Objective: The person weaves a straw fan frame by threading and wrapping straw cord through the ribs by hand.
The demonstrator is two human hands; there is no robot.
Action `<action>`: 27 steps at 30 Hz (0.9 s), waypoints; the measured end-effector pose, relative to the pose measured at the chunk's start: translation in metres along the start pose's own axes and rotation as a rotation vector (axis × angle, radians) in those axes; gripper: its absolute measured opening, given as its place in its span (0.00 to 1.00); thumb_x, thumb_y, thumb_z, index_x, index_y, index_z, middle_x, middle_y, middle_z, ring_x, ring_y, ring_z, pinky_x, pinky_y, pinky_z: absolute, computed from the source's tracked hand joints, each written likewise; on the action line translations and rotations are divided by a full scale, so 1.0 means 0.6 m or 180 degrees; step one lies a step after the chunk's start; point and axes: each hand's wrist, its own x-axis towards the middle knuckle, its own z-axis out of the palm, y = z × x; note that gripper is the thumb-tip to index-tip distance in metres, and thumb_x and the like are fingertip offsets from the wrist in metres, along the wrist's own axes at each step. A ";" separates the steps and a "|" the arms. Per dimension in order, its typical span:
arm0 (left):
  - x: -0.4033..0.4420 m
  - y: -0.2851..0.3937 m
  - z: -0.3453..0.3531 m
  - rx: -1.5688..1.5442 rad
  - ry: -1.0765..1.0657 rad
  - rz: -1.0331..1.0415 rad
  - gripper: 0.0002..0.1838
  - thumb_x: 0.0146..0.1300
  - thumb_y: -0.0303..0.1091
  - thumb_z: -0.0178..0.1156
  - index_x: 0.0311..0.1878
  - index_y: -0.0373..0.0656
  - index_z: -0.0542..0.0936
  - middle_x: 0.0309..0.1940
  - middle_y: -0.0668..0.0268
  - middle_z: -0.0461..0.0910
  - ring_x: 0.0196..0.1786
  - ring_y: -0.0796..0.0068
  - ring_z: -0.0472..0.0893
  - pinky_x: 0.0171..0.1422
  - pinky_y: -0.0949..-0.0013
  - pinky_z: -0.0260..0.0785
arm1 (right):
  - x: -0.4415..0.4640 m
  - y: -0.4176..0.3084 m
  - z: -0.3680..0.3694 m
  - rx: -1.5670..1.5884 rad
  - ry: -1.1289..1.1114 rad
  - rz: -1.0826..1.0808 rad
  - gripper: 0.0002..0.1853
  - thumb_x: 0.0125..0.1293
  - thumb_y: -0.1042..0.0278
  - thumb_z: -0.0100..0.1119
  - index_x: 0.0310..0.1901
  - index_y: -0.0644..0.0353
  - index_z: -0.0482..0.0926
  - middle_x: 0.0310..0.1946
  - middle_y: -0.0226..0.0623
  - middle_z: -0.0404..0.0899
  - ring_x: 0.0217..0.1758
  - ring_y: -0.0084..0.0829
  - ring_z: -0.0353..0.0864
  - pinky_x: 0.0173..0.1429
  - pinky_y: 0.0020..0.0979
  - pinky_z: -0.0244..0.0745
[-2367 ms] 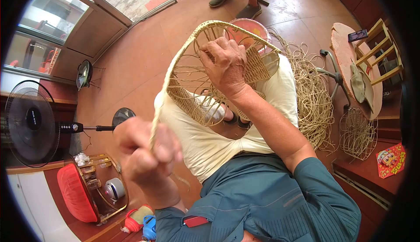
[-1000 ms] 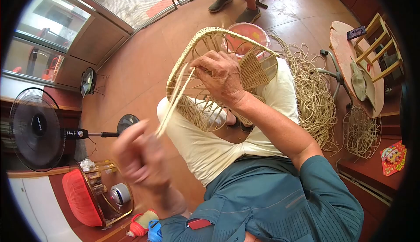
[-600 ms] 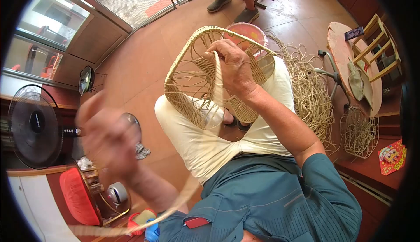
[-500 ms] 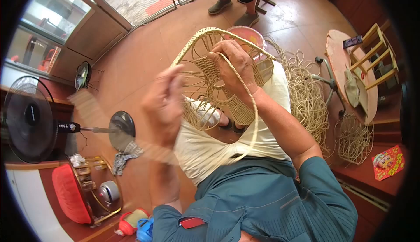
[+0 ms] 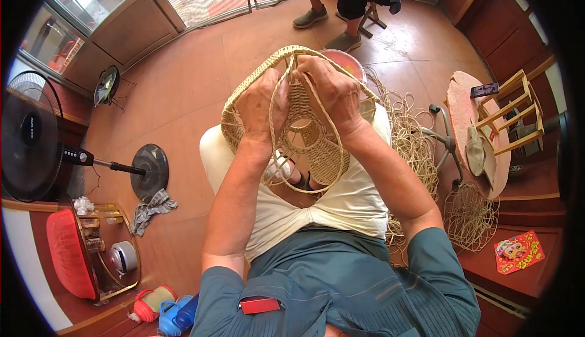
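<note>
A half-woven basket [image 5: 329, 157] of tan twisted cord rests between my thighs, its thick wrapped rim at the far side. Woven bands and bare spokes show around a round opening in its middle. My left hand [image 5: 263, 104] is closed at the basket's inner left, fingertips pinching the cord [image 5: 272, 114]. Close beside it, my right hand [image 5: 334, 90] is closed on the cord near the rim. From between the hands the cord hangs in a long loop toward my lap. The fingertips are partly hidden.
Loose cord [image 5: 411, 136] lies heaped on the floor at right, near a pink basin [image 5: 347, 63]. A round-topped table [image 5: 460, 102] holds a phone and small wooden stool. Left stand a fan [image 5: 30, 124] and a rack with a red lid [image 5: 70, 253]. Another person [image 5: 350, 14] sits ahead.
My left hand has swung from the left, blurred, in to the basket beside my right hand. The cord now hangs as a loop between both hands. The view has shifted slightly.
</note>
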 end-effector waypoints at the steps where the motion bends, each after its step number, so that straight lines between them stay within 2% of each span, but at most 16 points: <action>1: 0.003 0.007 -0.004 0.0052 -0.0081 -0.0082 0.17 0.85 0.46 0.61 0.42 0.43 0.85 0.35 0.46 0.88 0.42 0.37 0.89 0.45 0.41 0.80 | 0.004 0.000 -0.003 -0.0040 -0.0129 0.0007 0.09 0.79 0.64 0.67 0.54 0.54 0.80 0.42 0.41 0.91 0.41 0.44 0.95 0.41 0.42 0.87; 5: 0.008 0.021 -0.004 -0.0092 -0.0300 -0.0063 0.17 0.86 0.45 0.59 0.48 0.42 0.88 0.38 0.44 0.90 0.44 0.34 0.90 0.48 0.38 0.80 | -0.001 0.000 0.001 -0.0292 -0.0604 0.0125 0.14 0.81 0.64 0.65 0.62 0.55 0.79 0.44 0.43 0.91 0.43 0.44 0.95 0.40 0.43 0.88; 8: -0.001 0.019 -0.002 -0.0367 -0.0548 -0.0149 0.17 0.86 0.45 0.57 0.53 0.42 0.89 0.39 0.42 0.90 0.46 0.33 0.90 0.50 0.38 0.80 | -0.002 -0.020 -0.009 -0.0303 -0.0811 0.0165 0.28 0.82 0.65 0.62 0.79 0.58 0.71 0.49 0.47 0.92 0.44 0.48 0.95 0.43 0.48 0.88; 11: 0.006 0.026 -0.024 -0.0570 -0.1123 -0.0359 0.18 0.85 0.44 0.58 0.57 0.41 0.89 0.41 0.41 0.91 0.47 0.34 0.91 0.51 0.41 0.81 | 0.003 -0.013 0.005 -0.0301 -0.1032 0.0223 0.40 0.81 0.67 0.61 0.90 0.60 0.58 0.53 0.51 0.91 0.43 0.53 0.95 0.46 0.54 0.88; 14: 0.005 0.016 -0.023 -0.0970 -0.1043 -0.0358 0.18 0.85 0.43 0.60 0.59 0.39 0.89 0.41 0.41 0.91 0.48 0.36 0.92 0.53 0.43 0.82 | 0.017 -0.013 0.009 -0.0076 -0.1246 0.0576 0.37 0.84 0.64 0.63 0.89 0.57 0.62 0.53 0.61 0.90 0.52 0.61 0.94 0.53 0.59 0.87; 17: 0.001 0.028 -0.033 -0.1155 -0.1138 -0.0813 0.18 0.84 0.43 0.62 0.61 0.39 0.90 0.42 0.42 0.92 0.50 0.40 0.93 0.56 0.46 0.83 | 0.025 -0.012 -0.003 0.0067 -0.1184 0.0427 0.46 0.77 0.71 0.64 0.91 0.63 0.53 0.47 0.57 0.91 0.44 0.57 0.95 0.47 0.54 0.88; 20: -0.008 0.027 -0.019 -0.0996 -0.0945 -0.0841 0.17 0.83 0.42 0.63 0.61 0.40 0.91 0.42 0.43 0.92 0.50 0.42 0.94 0.57 0.47 0.83 | 0.012 -0.001 0.004 0.0284 -0.1021 0.0452 0.45 0.75 0.74 0.66 0.90 0.62 0.58 0.44 0.60 0.91 0.44 0.59 0.94 0.44 0.52 0.88; 23: -0.019 0.011 0.014 -0.0759 -0.0569 -0.0695 0.17 0.83 0.42 0.64 0.61 0.41 0.92 0.43 0.44 0.93 0.50 0.44 0.94 0.56 0.47 0.83 | -0.006 0.004 0.013 0.0512 -0.0249 0.0054 0.39 0.73 0.77 0.69 0.84 0.62 0.68 0.43 0.52 0.92 0.39 0.47 0.95 0.40 0.43 0.88; 26: -0.025 0.014 0.012 -0.0978 -0.0517 -0.0723 0.17 0.83 0.43 0.65 0.61 0.41 0.91 0.45 0.45 0.93 0.50 0.42 0.94 0.56 0.47 0.83 | -0.025 -0.023 0.011 0.1723 -0.0182 0.1704 0.28 0.73 0.79 0.68 0.74 0.60 0.77 0.43 0.39 0.91 0.36 0.28 0.91 0.39 0.32 0.86; 27: -0.026 0.018 0.009 -0.0863 -0.0520 -0.0741 0.16 0.82 0.42 0.66 0.60 0.42 0.91 0.45 0.46 0.93 0.50 0.43 0.93 0.55 0.47 0.83 | -0.025 -0.017 0.024 0.2513 0.0077 0.2073 0.20 0.72 0.81 0.67 0.63 0.60 0.80 0.43 0.27 0.86 0.36 0.15 0.83 0.38 0.23 0.79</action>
